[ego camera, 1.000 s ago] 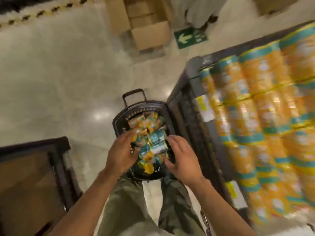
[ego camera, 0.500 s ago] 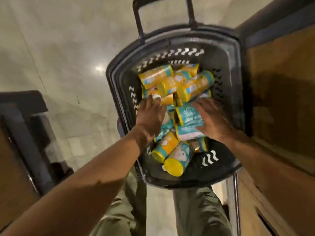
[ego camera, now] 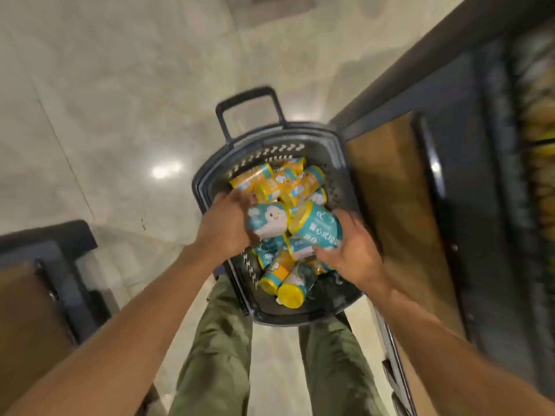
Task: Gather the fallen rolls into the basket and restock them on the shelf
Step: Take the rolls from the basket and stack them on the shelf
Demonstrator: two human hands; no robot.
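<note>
At eight o'clock of the frame stood a dark low unit (ego camera: 51,244), well apart from the basket (ego camera: 200,187). Pale floor (ego camera: 120,100) lay open between them from nine o'clock round to twelve, which was the free side for an elbow or a step back. The left hand (ego camera: 223,228) had its fingers curled round the cartoon roll (ego camera: 268,219), held above the basket near nine o'clock of its rim. The pull handle (ego camera: 249,97) stuck up at twelve. Touching the cartoon roll, the lettered roll (ego camera: 319,228) sat clamped in the right hand (ego camera: 357,250) toward three o'clock. Under both lay the heap of rolls (ego camera: 282,183), loose and crossed, filling the basket from twelve down to six.

I judged the step to be lifting a pair out for restocking. It would go best with one roll per hand, gripped round the middle because the wrappers looked slick. Both should rise straight up past the rim so nothing dragged the heap. The shelf (ego camera: 390,199) stood hard against the basket's three o'clock side. Its shelf lip (ego camera: 432,175) was where a right knuckle might catch, so the turn belonged after the lift
</note>
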